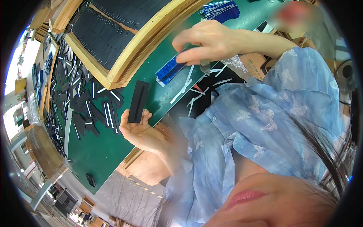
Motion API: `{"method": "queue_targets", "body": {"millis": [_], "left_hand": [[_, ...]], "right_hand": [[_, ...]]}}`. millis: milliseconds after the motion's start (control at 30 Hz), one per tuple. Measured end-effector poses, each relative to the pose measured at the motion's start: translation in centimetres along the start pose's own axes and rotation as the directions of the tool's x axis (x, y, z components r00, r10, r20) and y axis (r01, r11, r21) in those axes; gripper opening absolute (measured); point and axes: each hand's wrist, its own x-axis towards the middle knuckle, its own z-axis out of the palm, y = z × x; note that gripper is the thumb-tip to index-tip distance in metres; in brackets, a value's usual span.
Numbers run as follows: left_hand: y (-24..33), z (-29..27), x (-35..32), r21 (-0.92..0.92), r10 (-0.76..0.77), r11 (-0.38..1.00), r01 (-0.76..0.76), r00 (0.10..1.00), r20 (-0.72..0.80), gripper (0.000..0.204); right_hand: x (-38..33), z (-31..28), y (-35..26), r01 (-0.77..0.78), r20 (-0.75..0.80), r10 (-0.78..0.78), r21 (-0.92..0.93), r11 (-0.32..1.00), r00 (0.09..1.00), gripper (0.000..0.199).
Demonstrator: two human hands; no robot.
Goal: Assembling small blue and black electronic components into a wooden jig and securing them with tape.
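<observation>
My left hand [140,135] is closed on a flat black rectangular piece [137,102] with a long darker strip down its middle. The piece stands up from the fingers, tilted slightly. My right hand [208,42] is curled round the upper end of a bundle of shiny blue strips [170,70], fingers and thumb bent. Part of the bundle is hidden behind those fingers. White narrow strips [182,90] lie beside it along the near edge of the green table [99,158].
A wooden frame [130,51] with a black panel [102,36] fills the far side. Left of it spreads a heap of black pieces with white strips [81,94]. Another blue bundle [223,10] lies beyond my right hand. A small black object [90,179] sits near the table's corner.
</observation>
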Motion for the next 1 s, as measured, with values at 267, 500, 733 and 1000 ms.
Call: {"method": "queue_targets", "body": {"millis": [267,500,733,1000], "left_hand": [[0.6,4.3,-1.2,-0.036,-0.161,0.985,0.166,0.981,0.109,0.062],[1.2,5.0,-1.8,-0.009,-0.202,0.978,0.208,0.956,0.212,0.067],[1.3,4.8,-1.9,0.01,-0.205,0.978,0.208,0.951,0.23,0.069],[1.5,5.2,-2.0,0.043,-0.192,0.981,0.188,0.956,0.221,0.07]], "right_hand": [[1.9,-0.4,-1.8,-0.122,-0.021,0.135,0.296,0.947,0.991,0.034],[1.3,-0.6,-2.0,-0.271,0.05,0.273,0.381,0.884,0.961,0.034],[1.6,-0.4,-1.6,-0.186,0.0,0.205,0.425,0.886,0.979,0.04],[1.7,-0.6,-1.5,-0.163,-0.01,0.183,0.407,0.899,0.983,0.039]]}}
